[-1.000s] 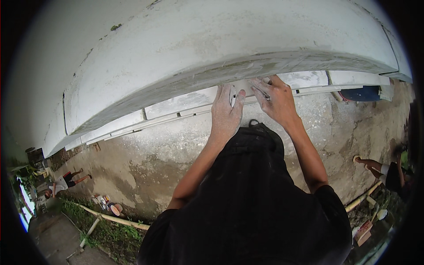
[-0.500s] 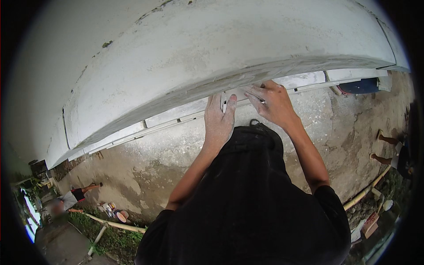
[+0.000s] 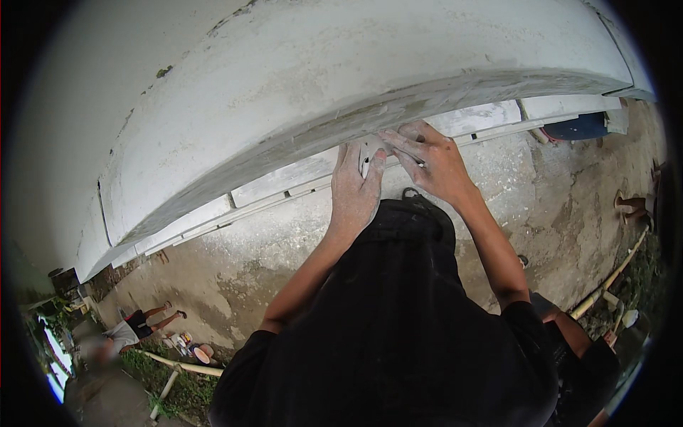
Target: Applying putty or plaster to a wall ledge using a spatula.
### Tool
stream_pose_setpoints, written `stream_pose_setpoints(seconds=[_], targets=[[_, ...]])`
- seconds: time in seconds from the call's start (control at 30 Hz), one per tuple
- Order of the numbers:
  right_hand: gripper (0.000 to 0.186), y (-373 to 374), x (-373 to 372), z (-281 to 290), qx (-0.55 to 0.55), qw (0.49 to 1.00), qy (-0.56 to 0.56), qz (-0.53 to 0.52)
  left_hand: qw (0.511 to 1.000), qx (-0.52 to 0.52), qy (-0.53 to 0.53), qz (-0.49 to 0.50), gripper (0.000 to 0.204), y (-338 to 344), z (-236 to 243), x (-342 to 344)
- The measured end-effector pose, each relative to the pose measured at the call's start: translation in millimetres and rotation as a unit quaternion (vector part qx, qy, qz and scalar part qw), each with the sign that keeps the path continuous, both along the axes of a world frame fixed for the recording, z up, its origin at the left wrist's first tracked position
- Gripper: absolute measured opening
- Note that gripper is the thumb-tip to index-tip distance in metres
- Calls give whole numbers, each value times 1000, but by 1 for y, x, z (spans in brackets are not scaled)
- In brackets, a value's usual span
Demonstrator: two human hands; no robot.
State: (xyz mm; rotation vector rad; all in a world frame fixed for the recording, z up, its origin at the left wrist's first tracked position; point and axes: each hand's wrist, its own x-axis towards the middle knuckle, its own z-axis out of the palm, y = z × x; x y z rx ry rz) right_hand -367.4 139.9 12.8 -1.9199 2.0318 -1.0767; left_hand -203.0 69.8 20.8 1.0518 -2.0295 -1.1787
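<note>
Both hands are dusted with pale powder and work close together beneath the overhanging white ledge (image 3: 398, 53). My left hand (image 3: 352, 196) is closed, its thumb bent toward the fingers around something pale that I cannot make out. Just to its right, my right hand (image 3: 434, 164) has curled fingers, with a small whitish bit showing between them; its fingertips go out of sight near the ledge's smeared grey underside (image 3: 313, 132). The hands lie over the lower white panels (image 3: 270, 181), which run in jointed lengths along the wall.
Rough concrete ground (image 3: 213, 285) lies below. A person (image 3: 135, 327) is at the lower left near buckets (image 3: 203, 352); another person in black (image 3: 587, 370) is close at my right. Bamboo poles (image 3: 181, 366) border the grass. A dark blue tub (image 3: 576, 128) sits far right.
Both hands stay close together under the ledge, my right hand slightly nearer the left. A person in black has come into view close at my right. The person at lower left has shifted right.
</note>
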Motion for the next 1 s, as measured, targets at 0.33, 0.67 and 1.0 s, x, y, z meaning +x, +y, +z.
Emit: stream_pose_setpoints(seconds=[0.33, 0.67, 1.0], targets=[[48, -1, -8, 1, 9, 999, 29, 22, 998, -10, 55, 3, 42, 1, -1, -5], [34, 3, -5, 15, 23, 998, -51, -9, 997, -14, 75, -8, 38, 1, -6, -1], [34, 0, -2, 16, 45, 998, -32, -12, 996, 35, 82, 4, 45, 3, -8, 3]])
